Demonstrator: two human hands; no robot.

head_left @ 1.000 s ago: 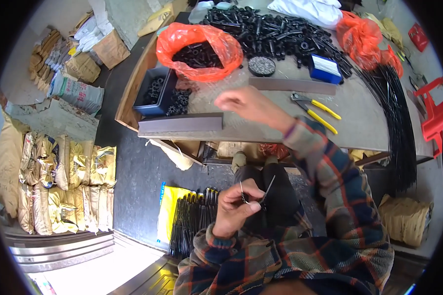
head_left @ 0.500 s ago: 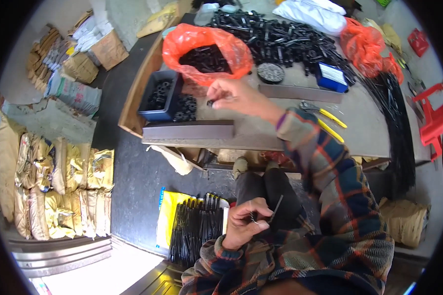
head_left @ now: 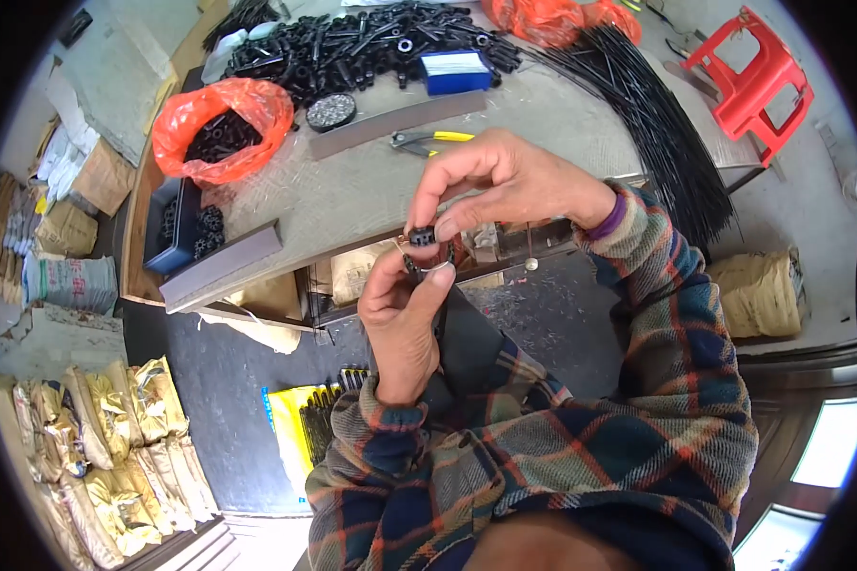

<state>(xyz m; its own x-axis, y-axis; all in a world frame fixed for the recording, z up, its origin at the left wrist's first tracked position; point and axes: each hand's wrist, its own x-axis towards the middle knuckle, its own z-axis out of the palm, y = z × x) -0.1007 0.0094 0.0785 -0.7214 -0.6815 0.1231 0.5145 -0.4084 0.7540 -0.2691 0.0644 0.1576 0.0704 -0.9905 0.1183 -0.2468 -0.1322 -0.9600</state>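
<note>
Above my lap, at the table's front edge, my two hands meet. My right hand (head_left: 519, 181) is closed, pinching a small ridged black plastic piece (head_left: 423, 236) between thumb and fingertips. Just below it my left hand (head_left: 400, 338) is closed on a thin black strip (head_left: 445, 262), which runs down past the thumb. A small dark part also shows at the left fingertips, too small to name. The black piece is close above the left fingertips; whether it touches the strip I cannot tell.
On the table (head_left: 371, 181) are a red plastic bag (head_left: 267, 105) of black parts, a dark blue bin (head_left: 176, 238), a heap of black tubular parts (head_left: 352, 48), a round dish (head_left: 331, 112), yellow-handled pliers (head_left: 428, 141) and long black strips (head_left: 662, 124). A red stool (head_left: 752, 81) stands right.
My right hand has come back from beside the bin with the black piece, toward my body. My left hand has risen from my lap to meet it. The view has turned rightward.
</note>
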